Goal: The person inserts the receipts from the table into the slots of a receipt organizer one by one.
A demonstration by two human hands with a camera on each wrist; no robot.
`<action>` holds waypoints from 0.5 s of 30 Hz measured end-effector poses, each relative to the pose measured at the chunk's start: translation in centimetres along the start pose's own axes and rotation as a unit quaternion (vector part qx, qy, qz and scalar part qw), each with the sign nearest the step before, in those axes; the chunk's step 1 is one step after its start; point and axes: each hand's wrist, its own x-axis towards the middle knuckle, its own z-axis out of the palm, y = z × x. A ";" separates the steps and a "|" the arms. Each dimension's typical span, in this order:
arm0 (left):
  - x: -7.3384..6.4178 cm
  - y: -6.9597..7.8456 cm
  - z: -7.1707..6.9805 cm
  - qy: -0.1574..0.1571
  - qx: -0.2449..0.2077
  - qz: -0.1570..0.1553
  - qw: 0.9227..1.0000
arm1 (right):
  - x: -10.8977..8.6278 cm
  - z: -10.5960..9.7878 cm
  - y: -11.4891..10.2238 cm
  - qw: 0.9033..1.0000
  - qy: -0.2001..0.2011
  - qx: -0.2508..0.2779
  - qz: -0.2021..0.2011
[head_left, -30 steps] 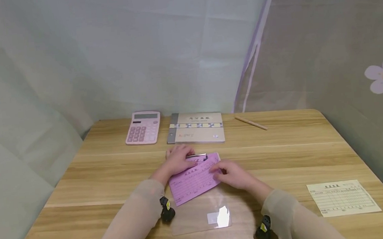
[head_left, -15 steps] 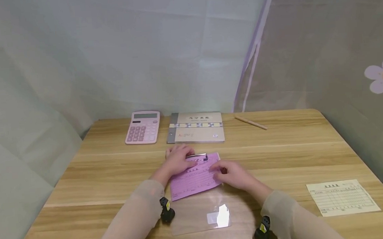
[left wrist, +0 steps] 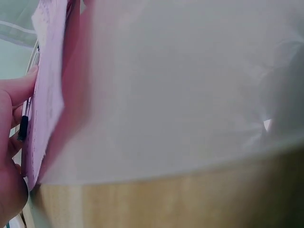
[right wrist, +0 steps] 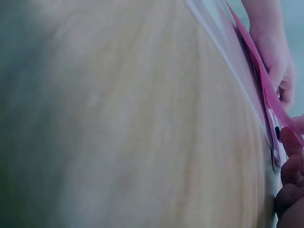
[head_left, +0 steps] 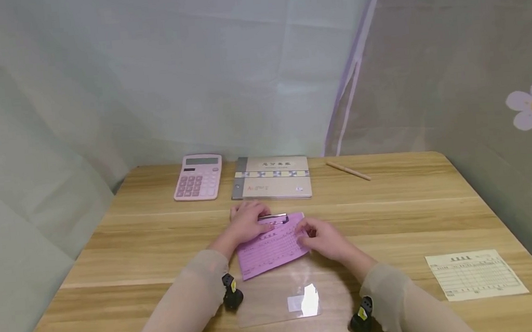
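A clear clipboard (head_left: 263,307) lies on the table with its metal clip (head_left: 277,216) at the far end. Printed purple slips (head_left: 270,254) lie over its upper half, the top one tilted. My left hand (head_left: 250,223) grips the clipboard's top left by the clip, thumb lying over the paper. Pinched in my right hand (head_left: 322,241) is the right edge of the top slip. From the left wrist, that purple slip (left wrist: 50,90) stands partly lifted off the board. The right wrist view shows my right fingertips (right wrist: 289,142) on the slip's edge.
A pink calculator (head_left: 198,177), a ledger book (head_left: 274,178) and a thin tan stick-like pen or pencil (head_left: 348,171) lie along the table's back. Off to the right is a cream printed slip (head_left: 477,274). Fabric curtains (head_left: 221,75) hang behind the table (head_left: 160,257).
The top purple slip first slid up the clipboard, then tilted slightly and shifted right with my right hand. My left hand has stayed at the clip.
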 end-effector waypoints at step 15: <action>0.0 0.0 -0.3 -0.006 0.007 0.006 1.000 | 0.1 0.4 -0.4 0.999 0.006 -0.041 -0.011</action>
